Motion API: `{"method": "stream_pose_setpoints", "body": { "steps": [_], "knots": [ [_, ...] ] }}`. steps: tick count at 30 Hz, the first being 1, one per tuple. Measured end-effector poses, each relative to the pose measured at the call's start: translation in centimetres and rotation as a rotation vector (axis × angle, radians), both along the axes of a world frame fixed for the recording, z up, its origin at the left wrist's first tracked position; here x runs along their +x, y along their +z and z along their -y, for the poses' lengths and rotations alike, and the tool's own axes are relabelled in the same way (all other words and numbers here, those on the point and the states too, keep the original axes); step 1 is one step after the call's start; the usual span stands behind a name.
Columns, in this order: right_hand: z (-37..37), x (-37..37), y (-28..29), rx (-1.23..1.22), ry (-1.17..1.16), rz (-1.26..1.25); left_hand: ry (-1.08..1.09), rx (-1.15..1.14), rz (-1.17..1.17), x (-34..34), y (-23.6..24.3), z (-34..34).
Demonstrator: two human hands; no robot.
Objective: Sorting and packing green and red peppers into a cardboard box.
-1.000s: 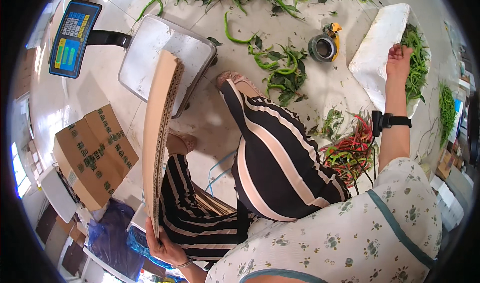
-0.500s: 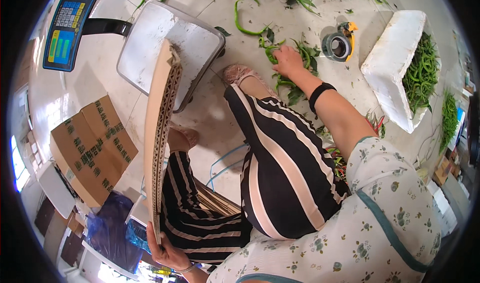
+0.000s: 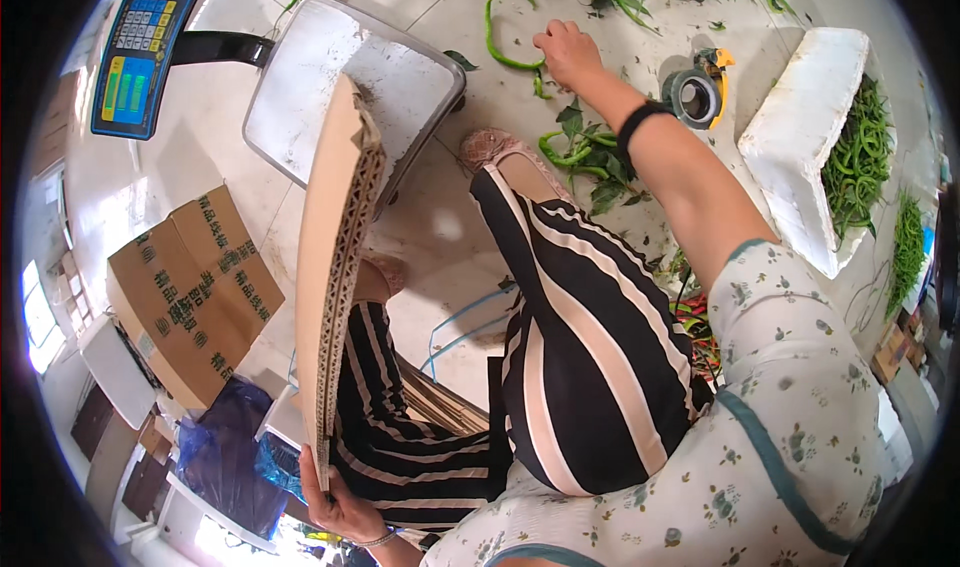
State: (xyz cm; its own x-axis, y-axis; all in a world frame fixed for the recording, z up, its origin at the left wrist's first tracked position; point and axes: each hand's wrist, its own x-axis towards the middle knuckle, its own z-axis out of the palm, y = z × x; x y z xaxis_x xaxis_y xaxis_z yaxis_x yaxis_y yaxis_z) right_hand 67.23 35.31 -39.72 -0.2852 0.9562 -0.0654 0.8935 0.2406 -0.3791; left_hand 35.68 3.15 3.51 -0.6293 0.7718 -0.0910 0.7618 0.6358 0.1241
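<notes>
Right hand [image 3: 570, 55] shifts toward 12 o'clock, off leafy pepper clump [image 3: 603, 164] | cardboard stack [image 3: 325, 257]: left hand [image 3: 345, 507] grips its 6 o'clock end | right hand: fingers curled, cannot tell if holding | 1 curved green pepper [image 3: 496, 49]: just beside, at nearer right hand's 9 o'clock, long axis 11-to-5

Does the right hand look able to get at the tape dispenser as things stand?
Probably yes: the right hand is near the tape dispenser, and nothing seems to stand between them.

A brown carton [image 3: 195, 297] stands between a platform scale [image 3: 290, 117] and a blue bag [image 3: 228, 467].
</notes>
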Motion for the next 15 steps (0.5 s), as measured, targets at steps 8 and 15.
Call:
{"method": "stream_pose_setpoints", "body": {
  "steps": [8,15],
  "knots": [
    [-1.9,-0.6,-1.2,0.11,0.362,0.084,0.012,0.005,0.029,-1.3,0.0,1.2],
    [3.0,9.3,4.8,-0.361,0.14,-0.208,0.031,-0.026,0.001,-1.1,0.3,0.8]
  ]
}}
